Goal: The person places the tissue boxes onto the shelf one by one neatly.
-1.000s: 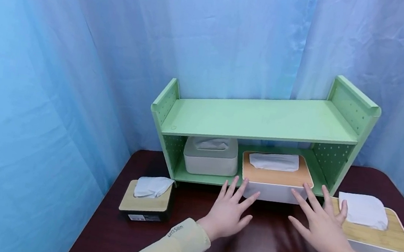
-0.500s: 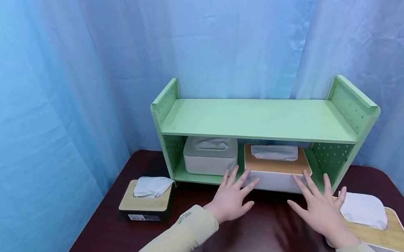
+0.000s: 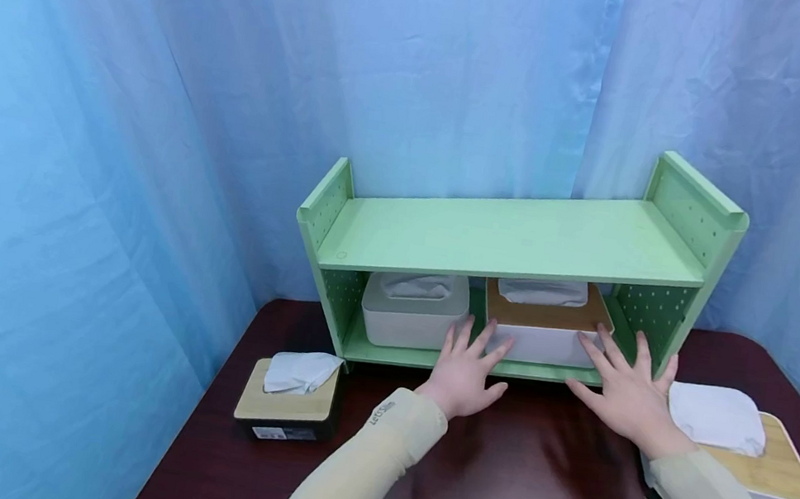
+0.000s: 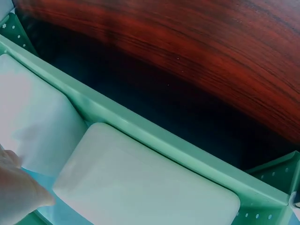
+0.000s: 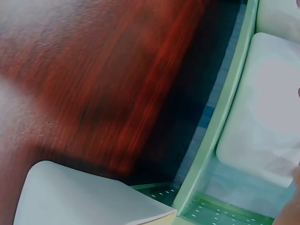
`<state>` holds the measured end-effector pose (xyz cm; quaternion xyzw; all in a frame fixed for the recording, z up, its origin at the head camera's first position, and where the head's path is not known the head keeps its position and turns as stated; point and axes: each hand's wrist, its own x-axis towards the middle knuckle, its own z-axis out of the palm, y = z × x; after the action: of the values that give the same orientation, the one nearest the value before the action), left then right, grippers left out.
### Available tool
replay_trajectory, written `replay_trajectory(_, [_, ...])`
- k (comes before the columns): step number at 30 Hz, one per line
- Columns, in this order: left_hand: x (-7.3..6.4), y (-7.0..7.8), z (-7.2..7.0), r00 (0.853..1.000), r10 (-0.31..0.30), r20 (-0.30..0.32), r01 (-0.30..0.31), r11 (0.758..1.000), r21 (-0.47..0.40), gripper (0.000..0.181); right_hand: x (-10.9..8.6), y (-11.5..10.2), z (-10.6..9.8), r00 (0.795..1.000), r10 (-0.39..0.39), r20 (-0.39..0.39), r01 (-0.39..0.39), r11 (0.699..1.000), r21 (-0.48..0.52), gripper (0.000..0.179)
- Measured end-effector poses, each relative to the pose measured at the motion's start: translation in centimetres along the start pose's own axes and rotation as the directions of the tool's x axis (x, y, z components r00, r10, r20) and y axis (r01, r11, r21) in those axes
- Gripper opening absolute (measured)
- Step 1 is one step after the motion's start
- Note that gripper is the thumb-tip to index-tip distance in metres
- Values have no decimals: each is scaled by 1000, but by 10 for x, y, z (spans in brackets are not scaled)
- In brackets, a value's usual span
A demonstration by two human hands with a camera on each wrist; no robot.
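A white tissue box with a brown wooden lid (image 3: pixel 542 315) sits on the lower level of the green shelf (image 3: pixel 520 243), a tissue showing at its top. My left hand (image 3: pixel 463 376) has its fingers spread, the tips at the left part of the box's front. My right hand (image 3: pixel 629 394) is spread likewise, its fingertips at the front's right end. To the left on the same level stands a white tissue box with a grey lid (image 3: pixel 415 310). The left wrist view shows both white boxes, the grey-lidded one (image 4: pixel 145 183) nearer, behind the shelf's front edge.
A small black tissue box with a wooden lid (image 3: pixel 285 402) is on the dark wooden table (image 3: pixel 505 495) at the left. At the right lies a long white tissue box with a wooden lid (image 3: pixel 782 463), partly behind my right arm. Blue curtains (image 3: pixel 467 66) hang behind the shelf.
The brown-lidded tissue box has slid back into the shelf; its front overhung the edge before. Both hands have moved forward with it, fingers still spread.
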<state>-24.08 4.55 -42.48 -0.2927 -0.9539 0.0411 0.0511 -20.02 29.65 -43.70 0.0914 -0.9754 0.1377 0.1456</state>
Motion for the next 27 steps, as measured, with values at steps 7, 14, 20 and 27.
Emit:
replay_trajectory(7, [5,0,3,999,-26,37,26,1000,0,64,2,-1,1,1000,3,24,-3,1000,15,75])
replay_trajectory(14, [6,2,1,998,-50,25,51,998,-40,62,3,-4,-1,1000,7,25,-7,1000,8,72])
replay_trajectory(20, [1,2,-2,999,-48,3,48,997,-69,62,-4,-8,0,1000,7,-17,-7,1000,2,69])
replay_trajectory(27, [-14,0,2,1000,23,-8,-23,999,-24,59,-19,-10,5,999,10,-51,-8,999,48,68])
